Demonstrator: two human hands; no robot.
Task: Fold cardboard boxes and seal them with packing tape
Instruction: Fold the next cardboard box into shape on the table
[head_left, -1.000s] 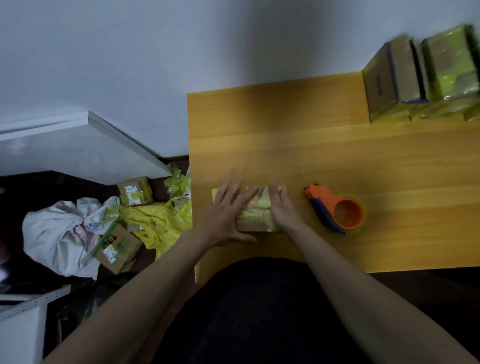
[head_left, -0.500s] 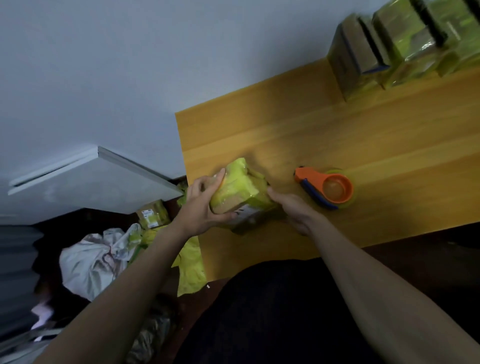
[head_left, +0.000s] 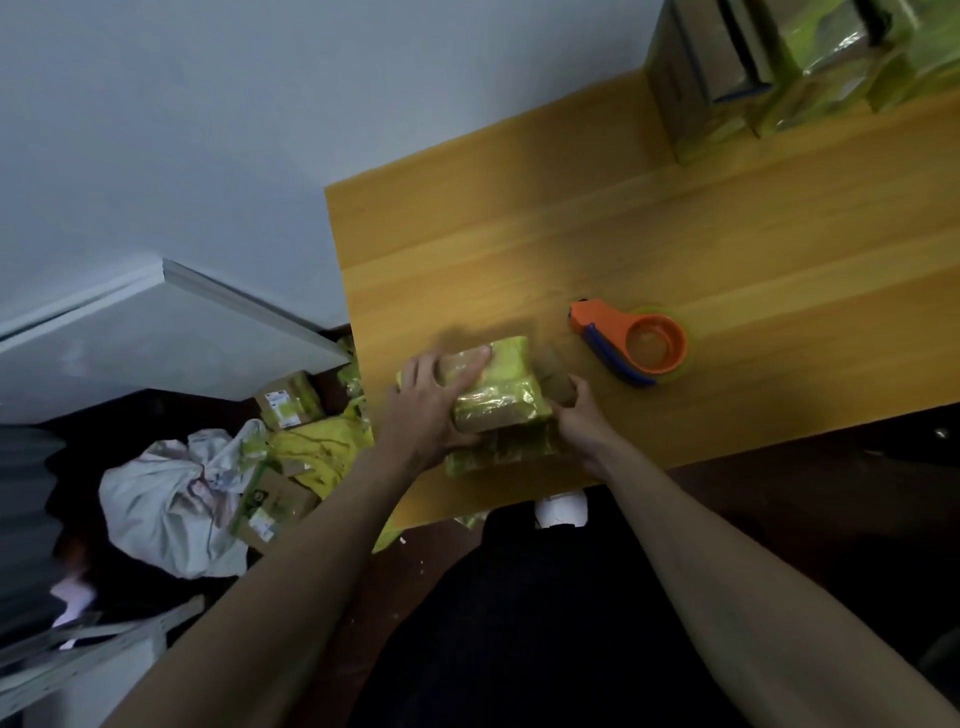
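A small cardboard box (head_left: 506, 395) wrapped in yellow-green tape lies near the front left corner of the wooden table (head_left: 675, 234). My left hand (head_left: 431, 410) grips its left end, fingers spread over the top and thumb under the near edge. My right hand (head_left: 576, 421) holds the box's right end, fingers curled round its side. An orange tape dispenser (head_left: 636, 343) with a blue handle lies on the table to the right of the box, untouched.
Several taped boxes (head_left: 779, 78) are stacked at the table's far right. On the floor to the left lie a white bag (head_left: 171, 499), yellow wrapping (head_left: 317, 452) and some labelled cartons (head_left: 288, 400). A white wall runs behind the table.
The box was lifted and tilted on its end half a second ago; now it lies lower near the table's front edge, with both hands still gripping its ends. The camera view has tilted.
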